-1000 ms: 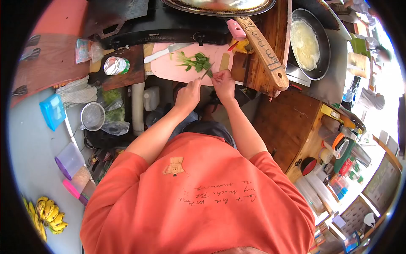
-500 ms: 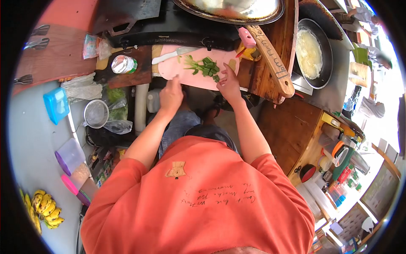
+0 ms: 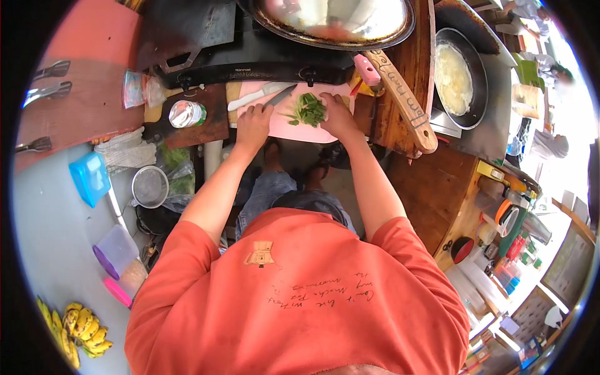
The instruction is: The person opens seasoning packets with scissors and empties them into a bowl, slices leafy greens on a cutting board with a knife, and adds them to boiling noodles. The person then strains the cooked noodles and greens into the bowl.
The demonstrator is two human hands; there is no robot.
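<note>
And at the pink cutting board (image 3: 286, 129), the chopped greens (image 3: 309, 110) are bunched in a loose pile on its right half, leafy pieces heaped up and a few pale stalks spread toward the left. A dark-bladed knife (image 3: 282, 95) is gripped in the left hand (image 3: 254, 124), closed at the board's left part, the blade being pointed away from the body and slanted to the right, apart from the pile. The right hand (image 3: 338, 115) is set at the board's right side, its bent fingers brought up against the greens; whether anything is pinched there cannot be told.

Over at the board's far left corner, a white-handled knife (image 3: 250, 97) is laid down, just beyond the left hand. Left of the board, an open tin can (image 3: 187, 114) is stood on a dark wooden surface (image 3: 212, 119). Directly beyond the board, the black stove (image 3: 250, 70) is seen. To the board's right, a lettered wooden handle (image 3: 403, 103) is stretched out at a slant, and well past it a frying pan (image 3: 480, 84) is filled with a pale, flat layer of food (image 3: 453, 78).
</note>
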